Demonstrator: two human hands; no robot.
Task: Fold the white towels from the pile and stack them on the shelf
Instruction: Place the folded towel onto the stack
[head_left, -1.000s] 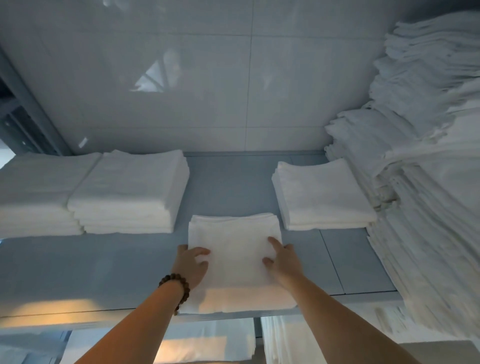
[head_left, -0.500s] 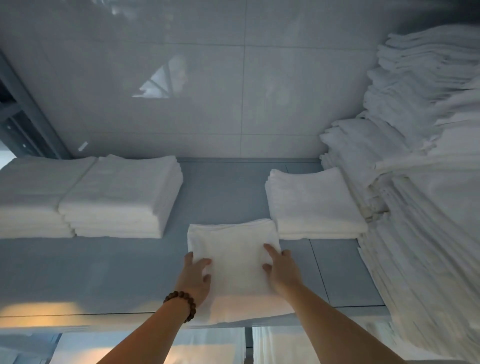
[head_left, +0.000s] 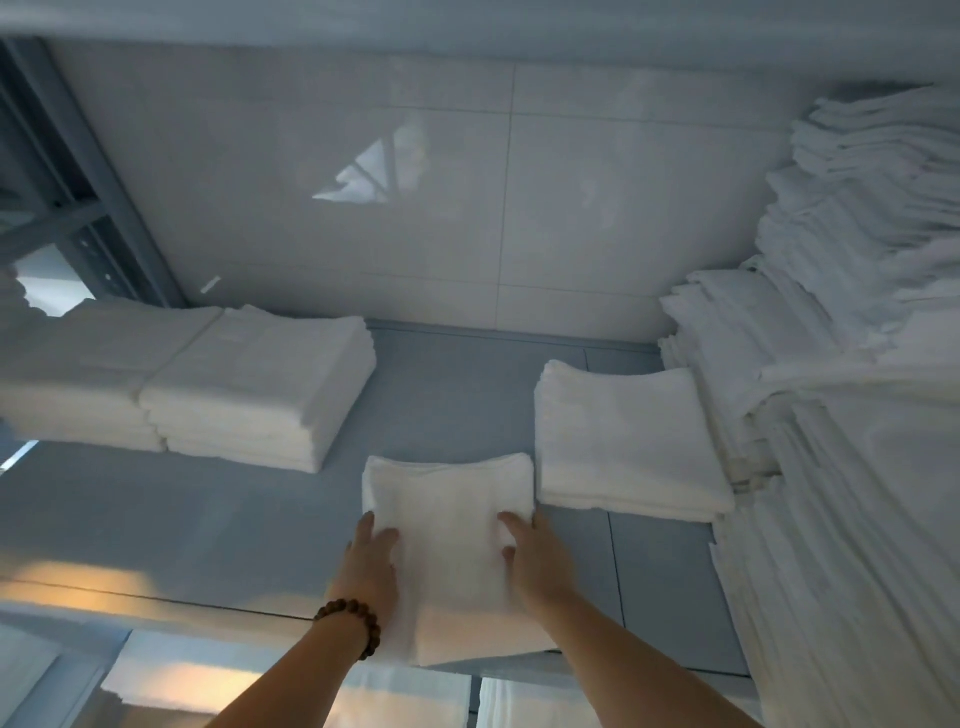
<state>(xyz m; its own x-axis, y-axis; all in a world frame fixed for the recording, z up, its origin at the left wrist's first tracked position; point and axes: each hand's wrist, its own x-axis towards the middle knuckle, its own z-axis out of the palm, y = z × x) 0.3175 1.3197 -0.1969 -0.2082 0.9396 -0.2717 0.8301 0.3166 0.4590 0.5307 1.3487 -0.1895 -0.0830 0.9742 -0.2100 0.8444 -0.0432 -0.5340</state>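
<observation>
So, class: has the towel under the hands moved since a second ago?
Yes. The towel slid deeper into the shelf, closing on the right stack.

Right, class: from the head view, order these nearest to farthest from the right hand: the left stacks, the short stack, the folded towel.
1. folded towel, under the right hand.
2. short stack, just beyond, to its right.
3. left stacks, across the shelf, far left.

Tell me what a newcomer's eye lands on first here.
The left hand and right hand press flat on a folded towel at the front middle of the shelf. A huge towel pile towers on the right. Neat stacks sit at the left.
</observation>
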